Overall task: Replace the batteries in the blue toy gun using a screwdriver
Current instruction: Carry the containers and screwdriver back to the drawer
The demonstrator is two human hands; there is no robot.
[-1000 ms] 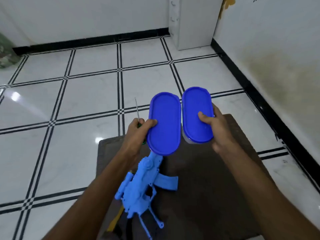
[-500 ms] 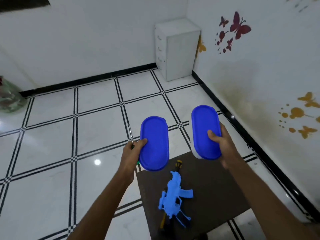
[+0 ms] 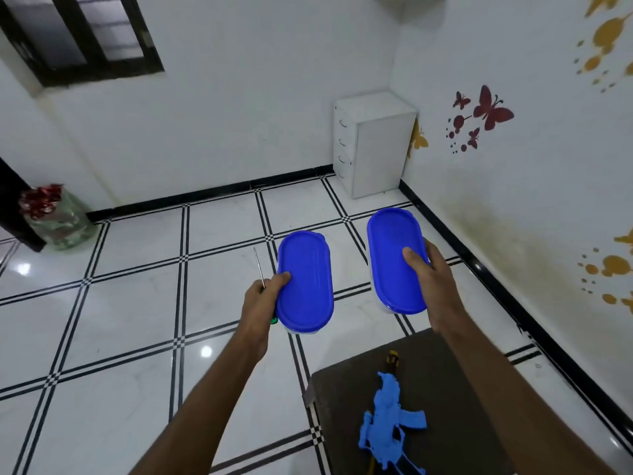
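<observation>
The blue toy gun (image 3: 388, 419) lies on a dark brown low table (image 3: 445, 399) at the bottom right, with a yellow-and-black part (image 3: 392, 358) showing at its far end. My left hand (image 3: 262, 303) grips an oval box with a blue lid (image 3: 305, 286) together with a screwdriver (image 3: 259, 267), whose metal shaft points up and whose green handle peeks out below the hand. My right hand (image 3: 433, 279) grips a second box with a blue lid (image 3: 395, 258), thumb on top. Both boxes are held in the air above the floor.
White floor tiles (image 3: 137, 303) with black lines spread left and ahead. A white drawer cabinet (image 3: 375, 142) stands in the far corner. A clear jar with red and green contents (image 3: 56, 217) sits at the left wall. The right wall (image 3: 531, 183) carries butterfly stickers.
The view has lifted and pulled back; the table and gun now sit lower right. Both hands have raised the blue-lidded boxes and moved them farther apart, away from the table.
</observation>
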